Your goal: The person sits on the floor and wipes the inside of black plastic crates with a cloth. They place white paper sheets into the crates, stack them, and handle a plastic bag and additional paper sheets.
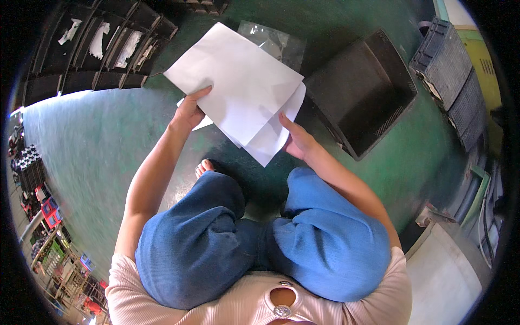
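Observation:
Several white paper sheets (pixel 233 76) are spread between my two hands, above the floor in front of my knees. My left hand (pixel 190 110) is closed on their left edge, thumb on top and fingers hidden beneath. On the lower right, my right hand (pixel 297 140) pinches a sheet whose edge curls, with the thumb on top. The sheets overlap unevenly, and some corners stick out below the top one. A clear plastic bag (pixel 271 40) lies on the floor just beyond the papers, partly covered by them.
An empty black plastic crate (pixel 357 92) stands on the green floor (pixel 86 146) to the right. Dark stacked crates with torn white labels (pixel 100 43) are at the far left. Grey crates (pixel 449 65) stand at the far right, with a pale panel (pixel 447 265) nearer me.

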Action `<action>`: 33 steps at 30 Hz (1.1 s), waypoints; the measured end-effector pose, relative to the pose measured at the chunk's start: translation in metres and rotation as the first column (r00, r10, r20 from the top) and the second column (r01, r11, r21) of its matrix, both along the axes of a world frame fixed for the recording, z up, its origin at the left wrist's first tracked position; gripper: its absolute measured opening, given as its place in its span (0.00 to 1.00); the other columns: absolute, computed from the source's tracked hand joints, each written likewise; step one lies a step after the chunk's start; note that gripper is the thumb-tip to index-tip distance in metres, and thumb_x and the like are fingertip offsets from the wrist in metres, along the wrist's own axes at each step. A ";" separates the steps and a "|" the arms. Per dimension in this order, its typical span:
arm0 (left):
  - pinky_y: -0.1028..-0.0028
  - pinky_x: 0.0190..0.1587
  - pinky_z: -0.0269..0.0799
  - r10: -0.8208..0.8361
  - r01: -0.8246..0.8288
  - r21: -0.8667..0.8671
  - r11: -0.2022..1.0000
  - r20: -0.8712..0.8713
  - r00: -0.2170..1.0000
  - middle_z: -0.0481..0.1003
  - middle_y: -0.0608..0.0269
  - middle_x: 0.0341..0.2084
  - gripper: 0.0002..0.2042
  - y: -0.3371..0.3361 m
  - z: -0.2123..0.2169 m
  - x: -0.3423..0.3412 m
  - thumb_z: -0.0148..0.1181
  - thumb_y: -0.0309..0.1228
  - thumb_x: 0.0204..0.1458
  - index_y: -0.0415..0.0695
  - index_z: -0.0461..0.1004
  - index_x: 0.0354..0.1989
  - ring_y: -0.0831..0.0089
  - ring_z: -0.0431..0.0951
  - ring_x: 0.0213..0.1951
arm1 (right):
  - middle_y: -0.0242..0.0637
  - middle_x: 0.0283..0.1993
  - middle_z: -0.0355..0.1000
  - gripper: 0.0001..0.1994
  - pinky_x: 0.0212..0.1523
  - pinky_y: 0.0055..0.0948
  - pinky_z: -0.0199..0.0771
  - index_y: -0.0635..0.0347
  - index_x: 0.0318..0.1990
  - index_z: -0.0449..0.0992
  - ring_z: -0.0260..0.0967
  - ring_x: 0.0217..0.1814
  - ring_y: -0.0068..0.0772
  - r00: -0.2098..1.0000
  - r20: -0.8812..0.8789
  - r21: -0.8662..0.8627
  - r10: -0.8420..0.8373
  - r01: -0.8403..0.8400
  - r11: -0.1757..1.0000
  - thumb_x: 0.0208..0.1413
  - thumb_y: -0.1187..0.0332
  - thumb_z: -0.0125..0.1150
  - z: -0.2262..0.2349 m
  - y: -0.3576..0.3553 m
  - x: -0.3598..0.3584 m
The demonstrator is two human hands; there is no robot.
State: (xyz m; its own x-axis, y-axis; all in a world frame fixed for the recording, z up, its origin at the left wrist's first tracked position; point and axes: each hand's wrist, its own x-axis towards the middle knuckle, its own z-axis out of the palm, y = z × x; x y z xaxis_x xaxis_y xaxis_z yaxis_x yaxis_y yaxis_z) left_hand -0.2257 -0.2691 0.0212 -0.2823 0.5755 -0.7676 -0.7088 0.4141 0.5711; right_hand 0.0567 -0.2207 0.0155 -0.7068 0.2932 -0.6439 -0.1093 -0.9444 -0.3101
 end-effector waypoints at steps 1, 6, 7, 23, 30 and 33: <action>0.66 0.54 0.65 0.002 -0.002 -0.032 0.999 -0.008 1.000 0.70 0.57 0.46 0.24 -0.002 -0.001 0.003 0.64 0.30 0.45 0.40 0.65 0.52 0.64 0.70 0.49 | 0.44 0.55 0.65 0.35 0.53 0.43 0.69 0.66 0.57 0.59 0.65 0.55 0.39 1.000 0.012 0.006 0.007 -0.008 1.000 0.51 0.46 0.58 -0.003 0.002 -0.004; 0.67 0.55 0.64 -0.018 0.019 0.007 1.000 -0.059 0.998 0.70 0.59 0.46 0.23 -0.004 -0.002 -0.004 0.63 0.29 0.46 0.40 0.65 0.51 0.66 0.70 0.50 | 0.39 0.43 0.72 0.28 0.39 0.33 0.76 0.64 0.49 0.66 0.72 0.42 0.31 0.988 0.149 0.033 0.029 -0.034 0.999 0.52 0.49 0.57 -0.008 0.008 -0.002; 0.67 0.55 0.65 -0.021 0.021 0.006 1.000 -0.068 0.997 0.71 0.59 0.46 0.23 -0.003 0.000 -0.008 0.63 0.30 0.46 0.40 0.65 0.51 0.66 0.70 0.50 | 0.39 0.44 0.72 0.25 0.38 0.31 0.75 0.63 0.50 0.66 0.73 0.41 0.32 0.969 0.230 0.047 0.086 -0.100 0.994 0.53 0.51 0.57 -0.008 0.008 0.001; 0.72 0.47 0.71 -0.353 0.353 -0.046 0.934 0.005 0.936 0.72 0.61 0.45 0.24 -0.014 0.005 0.018 0.64 0.31 0.45 0.40 0.65 0.51 0.70 0.74 0.45 | 0.33 0.33 0.74 0.13 0.22 0.20 0.64 0.58 0.41 0.70 0.72 0.26 0.23 0.897 0.320 0.257 0.305 -0.392 0.883 0.63 0.59 0.41 -0.006 0.014 -0.002; 0.69 0.53 0.64 -0.361 0.377 0.011 0.926 -0.261 0.895 0.73 0.57 0.44 0.20 0.005 0.024 -0.032 0.58 0.35 0.51 0.34 0.69 0.48 0.67 0.73 0.46 | 0.30 0.34 0.72 0.14 0.24 0.18 0.64 0.57 0.44 0.70 0.71 0.28 0.20 0.785 0.309 0.313 0.538 -0.618 0.721 0.61 0.58 0.46 -0.009 0.008 0.002; 0.68 0.51 0.66 -0.290 0.309 0.203 0.929 -0.119 0.950 0.73 0.57 0.43 0.19 0.007 0.029 -0.074 0.57 0.35 0.51 0.34 0.70 0.48 0.68 0.73 0.46 | 0.30 0.35 0.73 0.13 0.24 0.18 0.64 0.56 0.45 0.70 0.71 0.28 0.20 0.716 0.413 0.267 0.563 -0.686 0.677 0.61 0.59 0.47 -0.014 0.002 0.013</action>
State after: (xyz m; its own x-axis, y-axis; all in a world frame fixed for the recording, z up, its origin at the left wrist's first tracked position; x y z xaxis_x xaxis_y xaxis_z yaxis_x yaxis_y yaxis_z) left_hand -0.3001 -0.2620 0.0497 -0.1298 0.7926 -0.5958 -0.5159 0.4592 0.7232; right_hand 0.0692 -0.2188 0.0012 -0.6243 0.1061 -0.7739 0.6096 -0.5534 -0.5676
